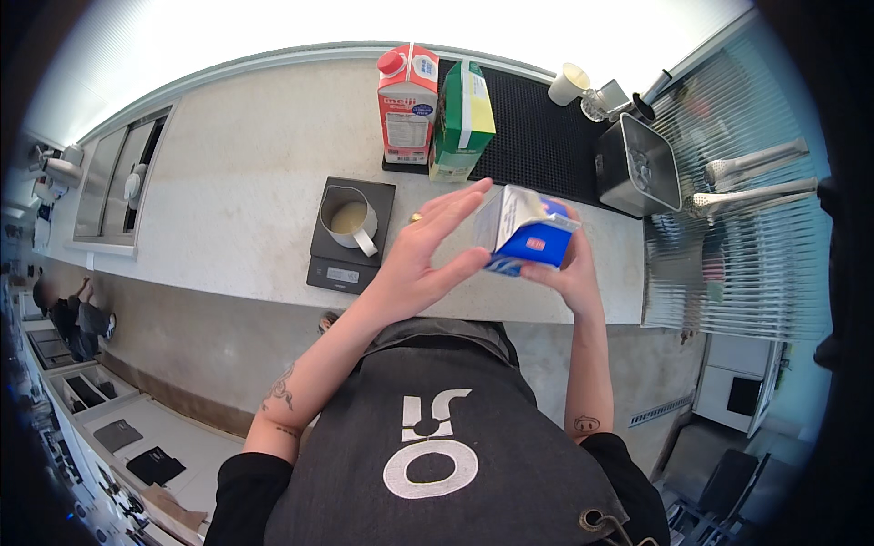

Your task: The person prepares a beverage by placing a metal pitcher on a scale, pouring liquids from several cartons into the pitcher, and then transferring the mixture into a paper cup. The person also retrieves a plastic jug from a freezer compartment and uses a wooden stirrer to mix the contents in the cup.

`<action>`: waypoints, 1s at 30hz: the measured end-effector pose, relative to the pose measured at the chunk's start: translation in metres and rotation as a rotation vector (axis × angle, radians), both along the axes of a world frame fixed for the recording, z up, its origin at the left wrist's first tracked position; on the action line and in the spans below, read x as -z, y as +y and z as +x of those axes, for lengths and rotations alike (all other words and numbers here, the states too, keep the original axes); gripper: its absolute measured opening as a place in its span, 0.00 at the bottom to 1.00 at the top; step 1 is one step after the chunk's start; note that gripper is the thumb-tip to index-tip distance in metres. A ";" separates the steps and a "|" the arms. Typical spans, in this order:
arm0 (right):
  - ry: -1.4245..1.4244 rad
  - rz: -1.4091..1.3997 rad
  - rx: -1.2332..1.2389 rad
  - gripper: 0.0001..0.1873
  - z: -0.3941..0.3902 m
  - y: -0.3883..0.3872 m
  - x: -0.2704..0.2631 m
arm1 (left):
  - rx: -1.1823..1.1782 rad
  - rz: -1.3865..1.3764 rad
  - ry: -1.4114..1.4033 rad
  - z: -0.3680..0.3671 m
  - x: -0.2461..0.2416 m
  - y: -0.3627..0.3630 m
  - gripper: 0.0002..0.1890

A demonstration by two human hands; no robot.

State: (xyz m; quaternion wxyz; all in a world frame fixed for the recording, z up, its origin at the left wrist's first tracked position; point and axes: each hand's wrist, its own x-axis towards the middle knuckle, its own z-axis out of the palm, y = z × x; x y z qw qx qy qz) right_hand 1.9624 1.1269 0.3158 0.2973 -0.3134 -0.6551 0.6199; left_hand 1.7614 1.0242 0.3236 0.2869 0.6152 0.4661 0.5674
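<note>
My right hand (573, 273) grips a blue and silver gable-top carton (536, 239), its folded top turned towards me. My left hand (430, 252) is beside the carton's left side, fingers spread and a ring on one finger. Its thumb tip is at the carton's edge; whether it touches is hard to tell. Left of that hand, a white pitcher (367, 240) holding a pale, cloudy liquid stands on a black digital scale (345, 273) with a lit display.
A red-and-white Meiji carton (407, 130) and a green carton (461, 123) stand behind my hands by a black rubber mat (539, 143). Right are a metal container (611, 164), a paper cup (568, 85) and metal tongs (751, 194). A person (75, 314) is far left.
</note>
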 end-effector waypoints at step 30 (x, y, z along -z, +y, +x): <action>-0.159 0.173 -0.271 0.40 -0.042 -0.024 -0.025 | 0.099 -0.293 -0.092 -0.031 -0.025 -0.028 0.37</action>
